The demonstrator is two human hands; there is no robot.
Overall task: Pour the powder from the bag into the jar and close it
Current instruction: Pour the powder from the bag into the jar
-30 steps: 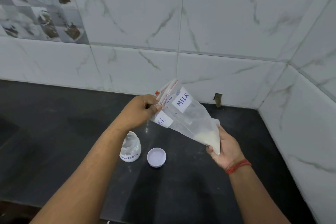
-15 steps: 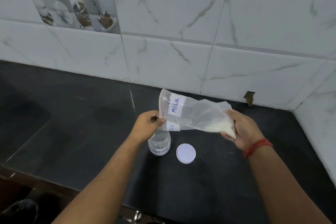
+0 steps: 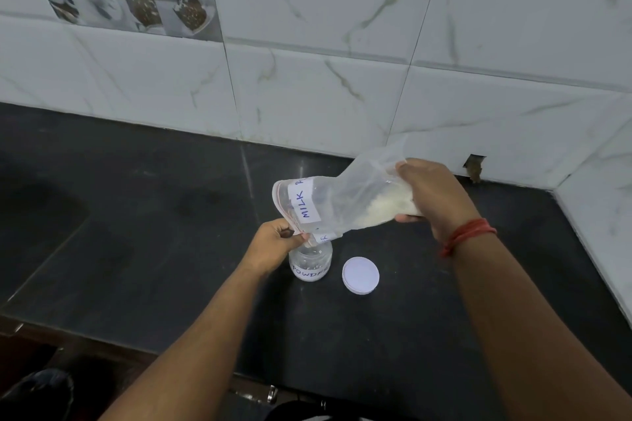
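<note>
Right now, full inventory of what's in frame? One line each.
bag: one, clear plastic with a white MILK label, held tilted above the jar
powder: off-white, sitting in the bag's raised end
jar: one, clear with a POWDER label, upright and open on the counter
lid: one, white, on the counter to the right of the jar
counter: one, black
wall tiles: white marbled, behind the counter
left hand: pinches the bag's mouth at the jar
right hand: grips the bag's raised end; red thread on the wrist
</note>
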